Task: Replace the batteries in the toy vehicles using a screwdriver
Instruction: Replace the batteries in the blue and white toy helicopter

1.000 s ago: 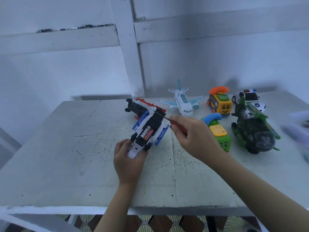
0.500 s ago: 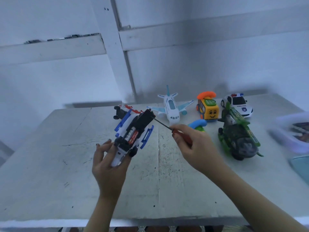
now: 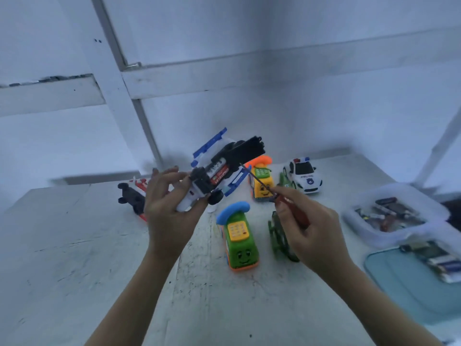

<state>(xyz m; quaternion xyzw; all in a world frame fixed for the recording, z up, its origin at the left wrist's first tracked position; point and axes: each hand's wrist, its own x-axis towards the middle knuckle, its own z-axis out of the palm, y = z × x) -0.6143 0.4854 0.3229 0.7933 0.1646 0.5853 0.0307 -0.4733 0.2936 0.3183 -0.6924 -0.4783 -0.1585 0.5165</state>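
My left hand (image 3: 169, 211) holds a white, blue and black toy vehicle (image 3: 219, 168) raised above the table, underside up. Its battery bay is uncovered and a red and black battery (image 3: 219, 174) shows inside. My right hand (image 3: 309, 231) grips a red-handled screwdriver (image 3: 294, 208). The thin shaft of the screwdriver points up-left and its tip sits at the black underside of the toy.
On the white table (image 3: 74, 258) stand a green phone car (image 3: 239, 240), a yellow phone car (image 3: 262, 183), a police car (image 3: 304, 176), a green helicopter (image 3: 282, 236) and an overturned red and black toy (image 3: 134, 196). A clear tub (image 3: 394, 216) and a teal lid (image 3: 409, 283) with batteries lie at right.
The left hand has lifted the toy vehicle higher and to the right, off the table. The right hand followed with the screwdriver. The view swung left, so the tub and lid came in.
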